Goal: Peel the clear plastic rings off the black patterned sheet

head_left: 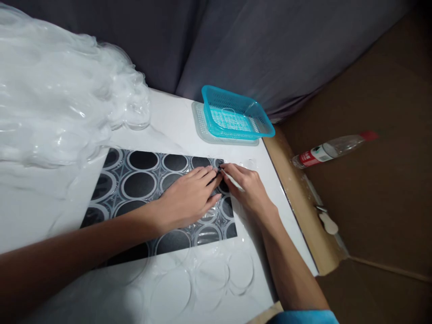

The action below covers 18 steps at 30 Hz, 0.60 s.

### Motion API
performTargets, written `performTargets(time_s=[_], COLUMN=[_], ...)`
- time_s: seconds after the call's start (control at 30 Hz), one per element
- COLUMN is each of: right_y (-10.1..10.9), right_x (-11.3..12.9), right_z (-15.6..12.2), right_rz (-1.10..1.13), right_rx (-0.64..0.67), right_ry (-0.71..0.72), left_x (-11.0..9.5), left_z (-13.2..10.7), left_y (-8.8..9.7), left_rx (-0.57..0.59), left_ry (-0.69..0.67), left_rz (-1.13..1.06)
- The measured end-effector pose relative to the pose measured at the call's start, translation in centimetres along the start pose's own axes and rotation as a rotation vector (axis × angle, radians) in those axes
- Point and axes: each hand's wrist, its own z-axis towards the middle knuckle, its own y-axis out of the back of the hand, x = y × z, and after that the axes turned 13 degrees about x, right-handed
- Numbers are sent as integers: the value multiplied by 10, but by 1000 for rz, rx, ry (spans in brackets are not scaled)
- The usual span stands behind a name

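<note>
White counter [168, 126], grey curtain behind: both hands meet at the far right corner of a circle-print mat [141, 184].
Left hand [189, 198] lies flat, fingers loosely spread, pressing on the mat, which looks covered by glossy clear film. Right hand [248, 191] pinches a thin white tool [232, 181], with its tip at the left fingertips. What the tip catches is too small to tell. Likely best done with a firm, flat left palm so nothing slides, the tool at a low angle, and small moves right at a circle's rim. The mat lies under both hands, most of it stretching left of them. Basket [236, 118] sits beyond, apart. Film pile [57, 103] is far left. Clear discs [209, 279] lie near the front edge. Bottle [329, 150] lies off the counter to the right.
</note>
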Motion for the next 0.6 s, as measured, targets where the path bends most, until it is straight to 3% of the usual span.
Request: performTargets(time_s=[0.17,0.4,0.6], right_y=[-9,-16,-9], right_x=[-13,-27,-54], right_z=[6,13,15], right_rz=[235,325,518], right_rx=[-217,-429,-808], right_ry=[-36,-114,-243], left_x=[0,1,4], left_z=[-1,-1,-2], left_y=[-3,-3,-3], left_rx=[-10,11,6], left_ry=[1,-7,-24], left_rz=[8,18,19])
